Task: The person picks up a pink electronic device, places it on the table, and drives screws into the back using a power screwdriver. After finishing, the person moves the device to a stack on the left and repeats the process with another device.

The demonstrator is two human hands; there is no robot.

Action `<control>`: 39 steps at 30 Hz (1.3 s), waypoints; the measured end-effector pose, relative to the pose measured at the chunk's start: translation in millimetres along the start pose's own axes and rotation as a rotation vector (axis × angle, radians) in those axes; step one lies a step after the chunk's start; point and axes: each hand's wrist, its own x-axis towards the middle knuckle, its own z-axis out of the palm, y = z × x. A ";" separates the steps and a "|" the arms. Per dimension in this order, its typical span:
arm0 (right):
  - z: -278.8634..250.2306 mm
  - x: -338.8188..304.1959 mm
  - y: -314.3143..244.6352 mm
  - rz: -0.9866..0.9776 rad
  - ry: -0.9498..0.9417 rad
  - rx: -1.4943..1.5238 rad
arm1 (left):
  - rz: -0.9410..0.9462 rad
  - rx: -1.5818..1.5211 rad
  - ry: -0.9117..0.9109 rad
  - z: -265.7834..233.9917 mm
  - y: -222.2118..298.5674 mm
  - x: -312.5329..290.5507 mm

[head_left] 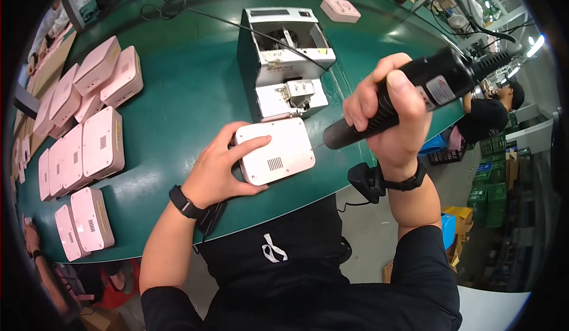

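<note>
Nearest the camera was the person's black shirt (296, 271), both forearms rising from it toward the green table (189, 94). The widest risk I could judge lay with the right hand (388, 117): it was clenched fully round a black electric screwdriver (409, 96), held up off the table and tilted, its tip aimed down and left at the right edge of the white casing (275, 151). From that slant the bit might skate off and mar the shell, or drive crooked. The left hand (222, 168) lay flat and open on the casing's left side, fingers spread and pressing, gripping nothing; that light hold could let the casing slide toward the near edge of the table, where it sat just in front of the grey-white screw feeder box (284, 58). The tool's cord running off to the far right might also tug the wrist. Rows of pink casings (89, 141) lay well apart at the far left, out of harm's way.
</note>
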 end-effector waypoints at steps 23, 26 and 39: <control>-14.0 -22.9 20.2 0.003 -0.092 0.092 | 0.000 -0.002 0.014 4.7 -2.9 4.4; -9.5 -6.5 12.2 0.020 -0.130 0.080 | 0.018 0.003 0.023 4.4 -1.2 2.7; 13.6 46.9 14.0 -0.091 0.021 -0.079 | -0.026 -0.033 0.012 5.1 2.5 -3.2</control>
